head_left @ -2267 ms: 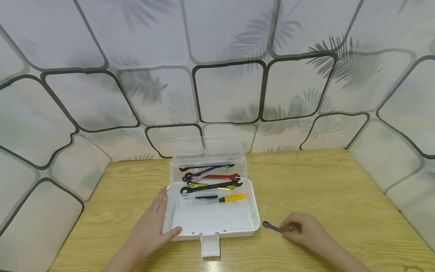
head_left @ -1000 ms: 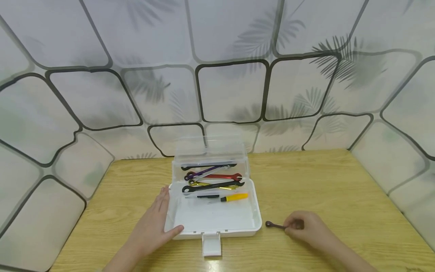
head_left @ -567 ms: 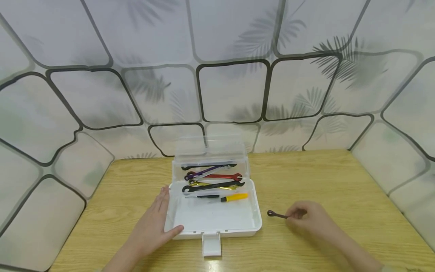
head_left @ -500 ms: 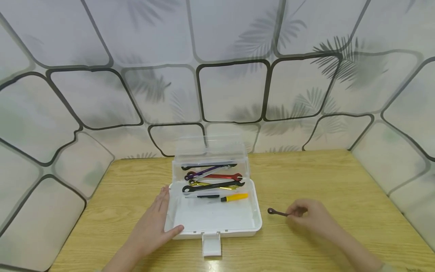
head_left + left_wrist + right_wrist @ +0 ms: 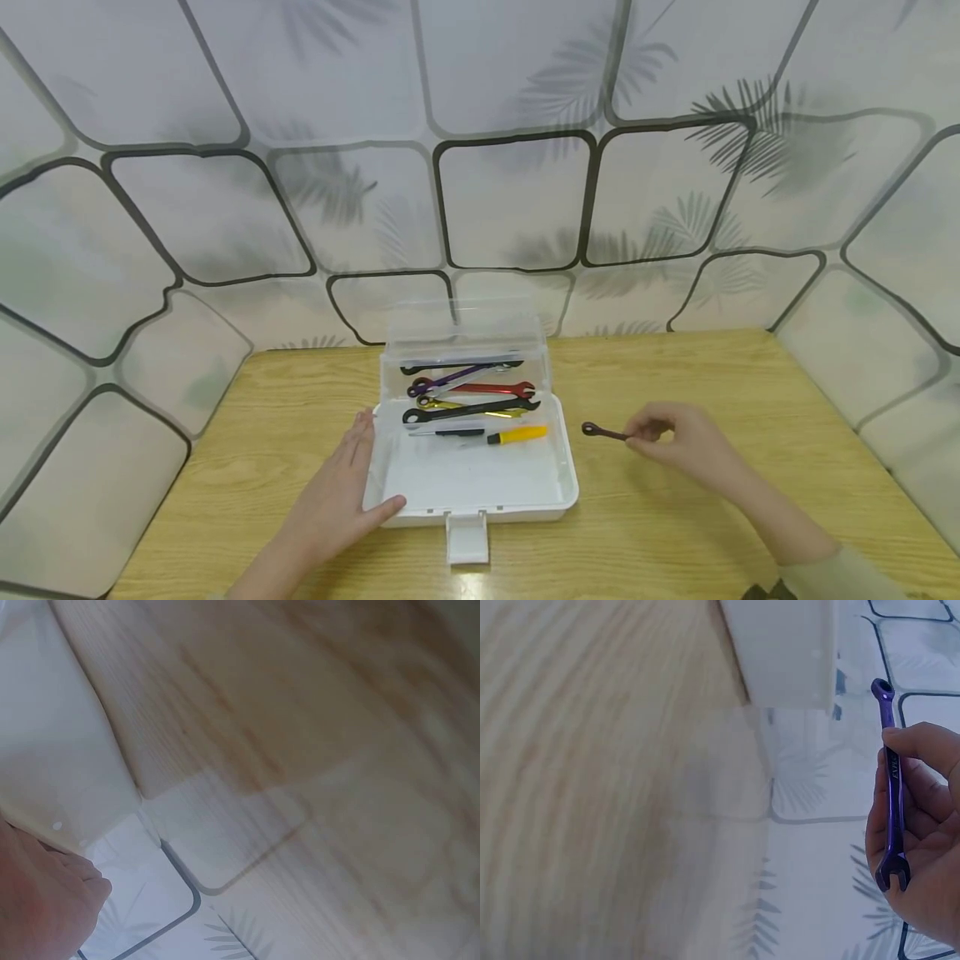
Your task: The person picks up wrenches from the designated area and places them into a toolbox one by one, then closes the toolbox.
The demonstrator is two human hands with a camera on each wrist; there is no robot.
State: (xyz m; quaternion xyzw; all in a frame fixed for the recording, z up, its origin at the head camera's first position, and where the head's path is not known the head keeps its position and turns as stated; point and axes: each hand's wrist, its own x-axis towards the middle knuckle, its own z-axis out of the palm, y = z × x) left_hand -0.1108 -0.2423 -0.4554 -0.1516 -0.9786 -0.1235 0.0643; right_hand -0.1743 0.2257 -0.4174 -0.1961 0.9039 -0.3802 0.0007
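Between thumb and fingers, my right hand (image 5: 678, 442) pinches a small purple combination wrench (image 5: 892, 787), its ring end pointing left, close to the right side of a white toolbox (image 5: 472, 517). The open jaw end lies along the palm in the right wrist view. My left hand (image 5: 337, 492) rests against the toolbox's left side, fingers straight and thumb over the front rim. A black wrench (image 5: 471, 412), a red wrench (image 5: 480, 389), a gold wrench (image 5: 450, 405) and other wrenches lie at the back of the box. A yellow-handled tool (image 5: 522, 434) and a thin black-handled tool (image 5: 459, 432) lie in front of them.
The toolbox's clear lid (image 5: 465, 321) stands raised at the back, near the patterned wall covering (image 5: 510, 200). A white latch (image 5: 467, 540) hangs down at the box's front. Wooden tabletop (image 5: 675, 367) spreads on both sides.
My right hand has lifted the purple wrench from beside the box's front right corner and carried it away from me, toward the back. The left hand keeps its place on the box.
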